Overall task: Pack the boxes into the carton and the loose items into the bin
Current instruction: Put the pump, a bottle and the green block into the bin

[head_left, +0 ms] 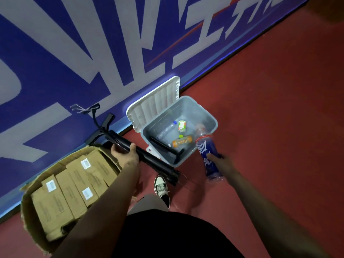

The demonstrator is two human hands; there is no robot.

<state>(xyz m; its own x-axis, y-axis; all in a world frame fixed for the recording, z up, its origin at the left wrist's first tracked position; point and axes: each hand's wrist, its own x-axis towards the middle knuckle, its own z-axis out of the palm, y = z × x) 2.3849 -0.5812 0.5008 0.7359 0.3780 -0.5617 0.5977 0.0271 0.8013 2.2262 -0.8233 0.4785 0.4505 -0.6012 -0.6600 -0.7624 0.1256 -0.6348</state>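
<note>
The bin [197,108] gapes open, its lid [154,103] swung back against the wall [74,53], which closes the far side. A black bar [162,146] slants across its near-left corner and small bottles [182,143] litter the bottom. A black pump [149,157] spans the gap toward the carton [28,216], packed with boxes [74,179]. A blue bottle [203,146] crowds the near-right rim; red floor [279,127] beyond lies open.

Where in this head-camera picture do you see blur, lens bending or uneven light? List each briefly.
Head view: the wide lens slightly bows the blue wall with white lettering and its base line; head view: the blue-labelled clear plastic bottle in the right hand looks motion-smeared; head view: the black tubular pump in the left hand is sharper.
</note>
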